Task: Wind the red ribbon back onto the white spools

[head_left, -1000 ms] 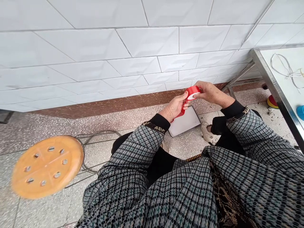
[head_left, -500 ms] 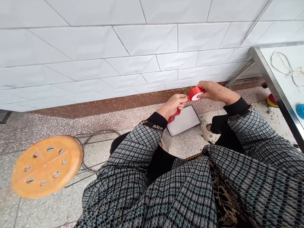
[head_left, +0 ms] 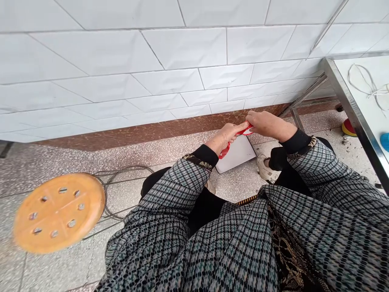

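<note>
In front of me my two hands meet over the floor. Between them is a roll of red ribbon (head_left: 247,130) with a pale core, mostly covered by my right hand (head_left: 265,123), whose fingers are closed around it. My left hand (head_left: 227,134) is closed on the red ribbon strip (head_left: 224,151), its fingers touching or nearly touching the roll. A loose curl of that strip hangs below the left palm. Beneath the hands a shallow white tray-like box (head_left: 235,157) with dark edges lies on the floor, partly hidden by them.
An orange round stool (head_left: 59,213) with holes in its seat and metal legs stands at left. At right is a metal-framed table (head_left: 349,93) bearing white cord (head_left: 369,83) and a blue object (head_left: 384,142). A red and yellow object (head_left: 349,127) sits beneath. The white tiled wall (head_left: 188,46) rises ahead.
My right hand has turned and moved slightly left and down, so it now covers most of the roll. My left hand has shifted slightly right; the hands are closer together.
</note>
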Tool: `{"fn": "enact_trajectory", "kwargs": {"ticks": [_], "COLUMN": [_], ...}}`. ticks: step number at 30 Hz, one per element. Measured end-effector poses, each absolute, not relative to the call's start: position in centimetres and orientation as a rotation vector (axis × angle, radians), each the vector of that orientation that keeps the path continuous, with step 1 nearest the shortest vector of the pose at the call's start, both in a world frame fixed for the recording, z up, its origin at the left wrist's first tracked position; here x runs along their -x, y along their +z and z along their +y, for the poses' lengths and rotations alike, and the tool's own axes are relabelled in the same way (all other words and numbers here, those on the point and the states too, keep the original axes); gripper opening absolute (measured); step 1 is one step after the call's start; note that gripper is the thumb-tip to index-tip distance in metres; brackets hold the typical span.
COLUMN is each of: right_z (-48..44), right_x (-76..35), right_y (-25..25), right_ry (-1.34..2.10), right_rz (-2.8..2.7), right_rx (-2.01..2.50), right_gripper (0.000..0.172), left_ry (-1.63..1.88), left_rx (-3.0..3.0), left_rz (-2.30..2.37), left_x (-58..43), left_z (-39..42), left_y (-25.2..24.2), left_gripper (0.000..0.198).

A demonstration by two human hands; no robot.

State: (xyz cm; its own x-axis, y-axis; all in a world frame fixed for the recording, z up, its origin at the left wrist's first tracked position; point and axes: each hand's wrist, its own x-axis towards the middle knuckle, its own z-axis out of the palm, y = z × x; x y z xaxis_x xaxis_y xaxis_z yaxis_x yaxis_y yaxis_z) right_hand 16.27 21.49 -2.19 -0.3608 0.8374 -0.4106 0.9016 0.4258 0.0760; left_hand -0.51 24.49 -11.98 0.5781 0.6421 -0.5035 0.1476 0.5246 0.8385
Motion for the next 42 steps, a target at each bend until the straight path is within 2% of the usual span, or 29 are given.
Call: {"fn": "enact_trajectory", "kwargs": {"ticks": [11,17,25,28,31,35,38,42], "right_z": [21.8,21.7,22.2,23.0,23.6,23.5,23.4,23.9], "right_x": [-15.9,-15.6,-16.0,-17.3,-18.2,-18.0,-17.3,-17.3], "right_y": [-2.8,-2.5,-2.7,-3.1,-4.2,-6.0,-6.4,-4.9], "right_ry": [-0.164,-0.22,-0.304,-0.559,-1.144,-1.865,-2.045,-2.035], "right_rz": [2.233,2.243,2.348,2.466,2.503,2.483,2.491,2.381], "right_rx": [-1.359,-1.414,-1.559,-1.853,-2.075,-2.031,-1.987,-1.976], "right_gripper": [0.029,0.026,0.02,0.016,0.02,0.033,0.041,0.032], "left_ry": [0.281,0.319,0.377,0.488,0.605,0.638,0.666,0.675], "left_rx": [-0.938,-0.865,-0.666,-0.588,-0.524,-0.455,-0.432,-0.445], "left_rz": [0.957,0.904,0.874,0.74,0.642,0.633,0.611,0.548], "left_x": [-0.7,-0.8,-0.7,-0.3,0.2,0.6,0.7,1.3], "left_z": [23.9,23.9,24.0,24.0,24.0,23.7,23.4,23.4], "left_y": [-11.7,-13.0,-12.6,-11.4,-10.7,-10.4,-10.3,-10.0], "left_gripper": [0.062,0.061,0.048,0.043,0.044,0.046,0.047,0.042]}}
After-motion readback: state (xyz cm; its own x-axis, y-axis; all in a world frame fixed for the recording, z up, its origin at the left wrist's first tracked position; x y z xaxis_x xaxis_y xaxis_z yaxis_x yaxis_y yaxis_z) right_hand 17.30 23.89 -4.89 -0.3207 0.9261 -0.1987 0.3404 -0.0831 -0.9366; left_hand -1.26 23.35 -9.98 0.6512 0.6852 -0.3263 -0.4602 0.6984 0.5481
